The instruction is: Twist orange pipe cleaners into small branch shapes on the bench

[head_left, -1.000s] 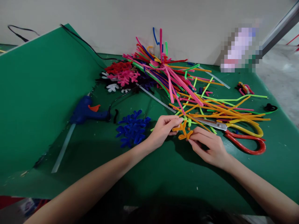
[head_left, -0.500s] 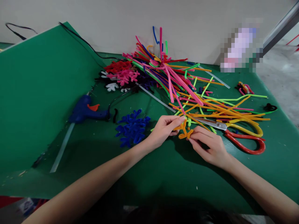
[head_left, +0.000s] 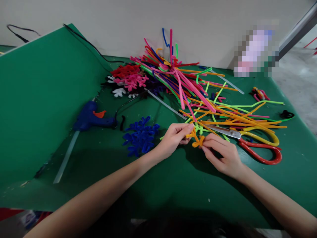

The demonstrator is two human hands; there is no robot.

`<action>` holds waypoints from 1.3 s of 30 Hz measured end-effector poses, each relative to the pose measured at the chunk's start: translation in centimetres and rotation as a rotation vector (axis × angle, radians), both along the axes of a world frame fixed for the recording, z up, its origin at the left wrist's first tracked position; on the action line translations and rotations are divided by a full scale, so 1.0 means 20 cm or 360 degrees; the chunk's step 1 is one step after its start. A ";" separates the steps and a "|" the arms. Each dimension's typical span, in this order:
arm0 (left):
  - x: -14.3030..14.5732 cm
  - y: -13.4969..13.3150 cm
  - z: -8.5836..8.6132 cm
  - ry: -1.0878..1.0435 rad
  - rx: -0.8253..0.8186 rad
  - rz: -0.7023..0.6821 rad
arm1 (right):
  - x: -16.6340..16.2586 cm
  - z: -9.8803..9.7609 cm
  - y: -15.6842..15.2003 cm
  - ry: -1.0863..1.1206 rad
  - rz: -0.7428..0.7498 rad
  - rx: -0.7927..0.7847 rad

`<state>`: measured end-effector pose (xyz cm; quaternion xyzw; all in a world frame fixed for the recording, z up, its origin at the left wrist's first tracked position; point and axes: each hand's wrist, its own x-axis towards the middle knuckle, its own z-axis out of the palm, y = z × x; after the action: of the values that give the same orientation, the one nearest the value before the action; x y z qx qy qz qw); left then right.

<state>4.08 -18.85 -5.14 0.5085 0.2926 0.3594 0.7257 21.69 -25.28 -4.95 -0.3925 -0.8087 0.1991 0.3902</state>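
Left hand: here it is, coming in from the left of the view, thumb and fingers of the left hand pinched together on the upper left end of the work.
Right hand: and on the other side, the right hand nips the lower right end, its fingertips closed on a loop.
Orange piece: right between the two, the bent orange fuzzy piece sits at the fingertips, branched and looped, above the near part of the green table.
Scissors: just beyond the right hand lie the scissors, blades pointing left, one handle yellow, one red.
Loose stems: behind them, a criss-cross of orange stems, with lime ones mixed in.
Big bundle: further back, the multicoloured bundle fans out near the wall, pink on top.
Blue cluster: left of the left hand, a blue fuzzy cluster on the table.
Finished-looking pile: red, pink and white shapes heap up behind it.
Glue gun: further left, a blue glue gun with an orange trigger, a translucent stick poking out of it.
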 end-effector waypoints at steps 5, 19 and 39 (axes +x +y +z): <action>-0.01 0.00 0.00 0.0009 0.0063 -0.0021 | 0.00 0.00 0.00 -0.0028 -0.0015 0.0024; 0.01 -0.16 0.02 0.0294 0.2475 -0.0049 | -0.01 0.00 0.00 -0.0175 -0.0258 0.0340; 0.04 -0.19 0.02 0.0431 0.2992 -0.0058 | 0.03 -0.02 0.04 -0.1008 -0.0886 0.0314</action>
<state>4.84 -22.72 -4.71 0.9262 -0.0430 0.3743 -0.0152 22.28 -24.40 -5.41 -0.5981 -0.7670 -0.1223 0.1973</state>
